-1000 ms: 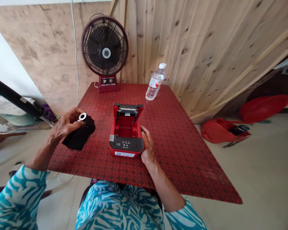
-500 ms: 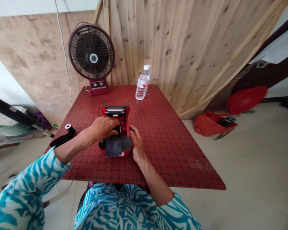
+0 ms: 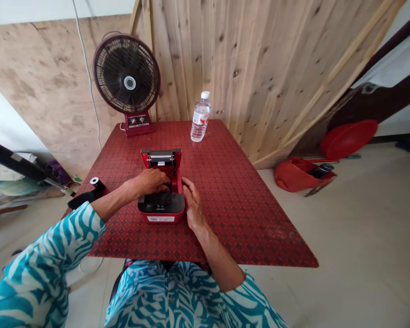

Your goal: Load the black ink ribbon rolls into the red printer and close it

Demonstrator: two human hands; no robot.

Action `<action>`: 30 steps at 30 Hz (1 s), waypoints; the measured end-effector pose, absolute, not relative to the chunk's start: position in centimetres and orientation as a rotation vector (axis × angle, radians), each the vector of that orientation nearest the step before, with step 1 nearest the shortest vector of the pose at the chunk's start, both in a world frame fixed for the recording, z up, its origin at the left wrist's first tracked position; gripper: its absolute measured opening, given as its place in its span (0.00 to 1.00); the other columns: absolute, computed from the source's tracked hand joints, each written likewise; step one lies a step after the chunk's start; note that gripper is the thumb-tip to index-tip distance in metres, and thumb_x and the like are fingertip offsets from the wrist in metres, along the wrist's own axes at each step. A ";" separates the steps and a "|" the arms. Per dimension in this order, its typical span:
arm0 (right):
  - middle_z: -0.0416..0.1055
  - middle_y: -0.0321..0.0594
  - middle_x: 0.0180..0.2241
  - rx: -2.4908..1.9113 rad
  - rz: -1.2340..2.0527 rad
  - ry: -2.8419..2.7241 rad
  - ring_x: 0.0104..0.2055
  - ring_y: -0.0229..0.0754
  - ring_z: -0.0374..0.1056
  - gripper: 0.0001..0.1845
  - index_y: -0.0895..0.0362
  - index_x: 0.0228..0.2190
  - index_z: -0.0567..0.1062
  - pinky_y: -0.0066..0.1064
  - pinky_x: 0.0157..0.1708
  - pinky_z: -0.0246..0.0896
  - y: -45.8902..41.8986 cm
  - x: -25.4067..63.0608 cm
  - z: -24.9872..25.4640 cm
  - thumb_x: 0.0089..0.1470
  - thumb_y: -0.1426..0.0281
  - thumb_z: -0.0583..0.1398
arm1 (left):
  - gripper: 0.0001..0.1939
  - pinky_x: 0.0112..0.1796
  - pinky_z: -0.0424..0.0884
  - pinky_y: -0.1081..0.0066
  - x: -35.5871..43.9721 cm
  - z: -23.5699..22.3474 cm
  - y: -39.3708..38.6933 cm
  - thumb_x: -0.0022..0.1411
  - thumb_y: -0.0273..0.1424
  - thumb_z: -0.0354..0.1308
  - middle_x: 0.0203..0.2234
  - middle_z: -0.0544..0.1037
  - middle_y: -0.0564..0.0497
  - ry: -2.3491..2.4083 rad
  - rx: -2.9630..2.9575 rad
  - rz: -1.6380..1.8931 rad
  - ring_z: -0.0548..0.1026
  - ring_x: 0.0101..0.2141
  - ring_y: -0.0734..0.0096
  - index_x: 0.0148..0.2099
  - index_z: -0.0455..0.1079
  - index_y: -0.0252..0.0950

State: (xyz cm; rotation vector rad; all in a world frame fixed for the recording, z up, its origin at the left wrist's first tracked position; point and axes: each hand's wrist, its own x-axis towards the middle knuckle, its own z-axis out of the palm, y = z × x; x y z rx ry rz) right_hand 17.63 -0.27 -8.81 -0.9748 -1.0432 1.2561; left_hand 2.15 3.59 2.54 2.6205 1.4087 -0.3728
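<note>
A small red and black label printer stands on the table with its lid tipped up and back. My left hand reaches into the open bay, its fingers curled over a black ribbon roll that they mostly hide. A dark strip of ribbon lies beneath the fingers, across the printer's black front top. Against the printer's right side wall, my right hand presses with its fingers along the edge, gripping the body. A white label shows on the printer's front face.
Left of my forearm lies another black roll with a white core and a loose band. A water bottle and a fan stand toward the back of the red patterned table. A red bag sits on the floor.
The black strip that hung over the printer's front has drawn back toward the bay, uncovering the front label. My left hand remains in the bay, and my right hand stays at the side.
</note>
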 end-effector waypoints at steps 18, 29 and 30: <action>0.73 0.41 0.53 -1.012 1.295 -1.009 0.57 0.51 0.65 0.24 0.51 0.48 0.73 0.45 0.56 0.59 -0.4 17.6 -8.4 0.53 0.54 0.58 | 0.18 0.43 0.75 0.66 -2.3 0.7 -4.9 0.67 0.41 0.55 0.43 0.81 0.46 1.239 2.555 0.622 0.79 0.43 0.63 0.54 0.68 0.37; 0.74 0.40 0.51 -1.020 1.289 -1.006 0.54 0.49 0.67 0.22 0.52 0.47 0.74 0.43 0.55 0.60 -0.4 17.5 -8.1 0.53 0.56 0.58 | 0.10 0.41 0.69 0.64 -0.8 0.3 -6.1 0.69 0.29 0.52 0.40 0.79 0.47 1.220 2.798 0.880 0.75 0.40 0.66 0.44 0.75 0.38; 0.73 0.40 0.51 -1.016 1.284 -1.014 0.55 0.49 0.67 0.22 0.52 0.47 0.74 0.43 0.55 0.60 -0.5 17.5 -8.1 0.54 0.56 0.58 | 0.10 0.41 0.69 0.64 -0.7 0.3 -6.4 0.68 0.29 0.52 0.38 0.79 0.47 1.213 2.810 0.886 0.75 0.39 0.66 0.45 0.75 0.38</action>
